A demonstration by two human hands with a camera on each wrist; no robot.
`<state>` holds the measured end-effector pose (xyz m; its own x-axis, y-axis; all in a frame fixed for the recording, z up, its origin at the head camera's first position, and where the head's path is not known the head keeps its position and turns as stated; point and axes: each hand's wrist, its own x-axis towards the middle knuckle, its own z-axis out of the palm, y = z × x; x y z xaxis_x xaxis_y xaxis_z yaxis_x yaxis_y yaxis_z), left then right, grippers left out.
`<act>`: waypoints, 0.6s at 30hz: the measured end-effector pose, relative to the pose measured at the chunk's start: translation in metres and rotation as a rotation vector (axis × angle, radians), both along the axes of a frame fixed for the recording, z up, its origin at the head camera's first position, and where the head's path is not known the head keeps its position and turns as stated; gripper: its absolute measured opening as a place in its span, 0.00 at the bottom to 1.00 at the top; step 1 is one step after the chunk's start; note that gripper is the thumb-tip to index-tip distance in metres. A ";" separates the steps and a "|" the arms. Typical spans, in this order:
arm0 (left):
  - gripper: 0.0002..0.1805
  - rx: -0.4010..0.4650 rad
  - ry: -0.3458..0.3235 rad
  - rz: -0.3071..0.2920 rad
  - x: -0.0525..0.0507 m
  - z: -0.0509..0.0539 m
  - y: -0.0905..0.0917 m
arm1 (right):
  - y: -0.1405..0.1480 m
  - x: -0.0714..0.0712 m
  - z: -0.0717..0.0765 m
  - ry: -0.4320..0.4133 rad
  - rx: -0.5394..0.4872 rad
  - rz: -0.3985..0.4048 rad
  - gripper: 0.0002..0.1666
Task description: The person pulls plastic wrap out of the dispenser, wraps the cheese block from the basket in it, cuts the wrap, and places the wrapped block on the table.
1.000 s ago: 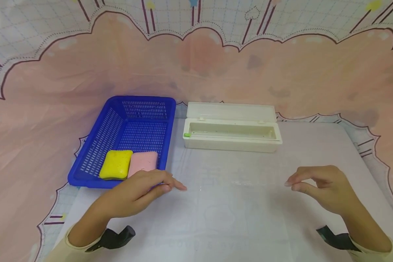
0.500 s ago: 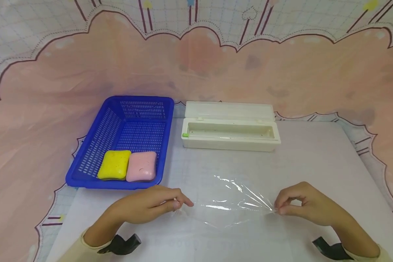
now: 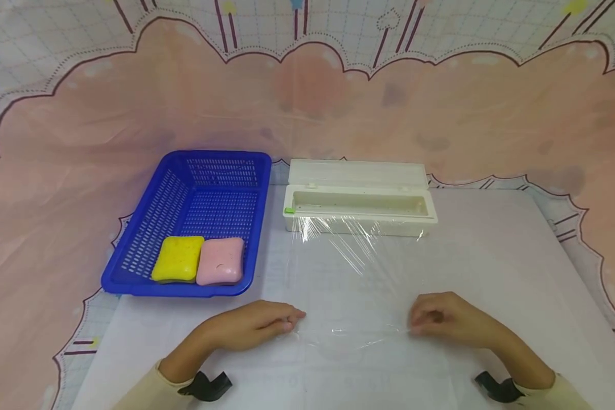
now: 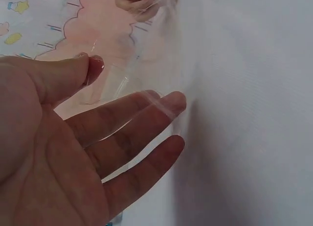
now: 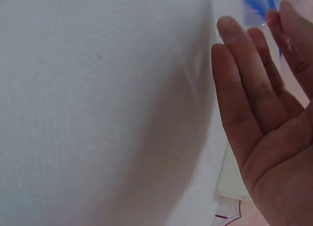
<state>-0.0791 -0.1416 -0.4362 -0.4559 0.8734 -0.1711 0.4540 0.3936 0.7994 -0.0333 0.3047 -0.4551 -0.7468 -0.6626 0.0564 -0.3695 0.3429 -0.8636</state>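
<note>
we pinch clear film (image 3: 349, 262) with our left hand (image 3: 253, 326) and right hand (image 3: 453, 320). in view, it overlaps the white box (image 3: 361, 191).

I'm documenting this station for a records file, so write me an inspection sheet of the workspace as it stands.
Surface: white tabletop, faintly creased.
Job's things: clear film spreads toward the person from the front of the white box; whether it is joined there cannot be told. The box's lid is open; a small green piece sits at its front left corner.
Clutter: untouched, left of the box, a blue basket holds a yellow block and a pink block.
Hands: left hand and right hand each pinch the film's near end.
Cables: nothing seen; a black strap shows at each wrist.
Surroundings: patterned cloth behind and at both sides.
</note>
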 end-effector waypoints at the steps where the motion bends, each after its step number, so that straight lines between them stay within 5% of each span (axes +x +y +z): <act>1: 0.17 0.002 0.010 -0.002 0.000 -0.003 0.000 | 0.000 0.000 -0.002 0.023 0.008 -0.007 0.08; 5: 0.12 0.011 0.018 0.003 0.000 -0.010 -0.001 | -0.001 0.000 -0.005 0.022 0.085 -0.078 0.06; 12: 0.17 -0.014 0.026 0.008 0.004 -0.017 0.000 | 0.000 0.004 0.002 -0.208 0.200 -0.172 0.03; 18: 0.16 0.010 0.050 -0.018 0.008 -0.017 -0.004 | 0.005 0.009 0.004 -0.144 0.223 -0.117 0.04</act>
<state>-0.0710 -0.1459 -0.4528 -0.4479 0.8831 -0.1399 0.5007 0.3774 0.7790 -0.0243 0.3095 -0.4508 -0.8085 -0.5560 -0.1931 -0.1953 0.5629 -0.8031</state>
